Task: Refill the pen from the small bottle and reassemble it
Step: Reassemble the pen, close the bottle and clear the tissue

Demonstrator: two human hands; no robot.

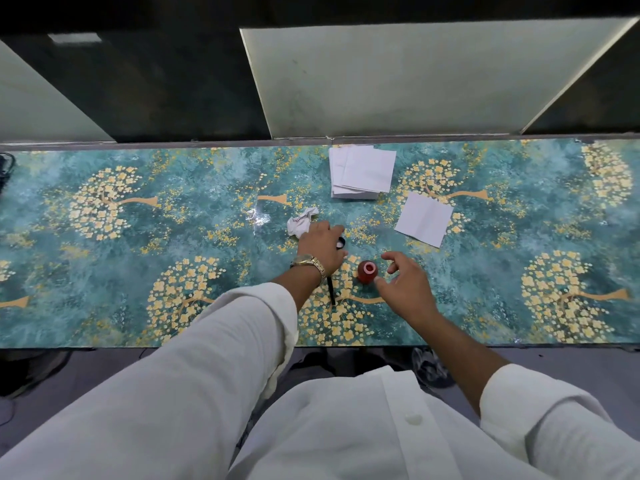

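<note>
Open ink bottle on patterned table, both hands near it; no legible writing or labels anywhere.

Table (104,271): teal covering, gold blossom print. Landmark: small red bottle (367,271), upright, uncapped. Paper stack (360,173) well beyond the bottle; single sheet (424,218) beyond and right of it. Right hand (405,284) just right of bottle, fingers spread and curled, holding nothing. Left hand (322,249) left of bottle, palm down over a black cap-like ring (342,242); grip unclear. Crumpled tissue (301,223) beyond that hand. Black pen part (330,291) left of bottle, partly under the wrist.
</note>
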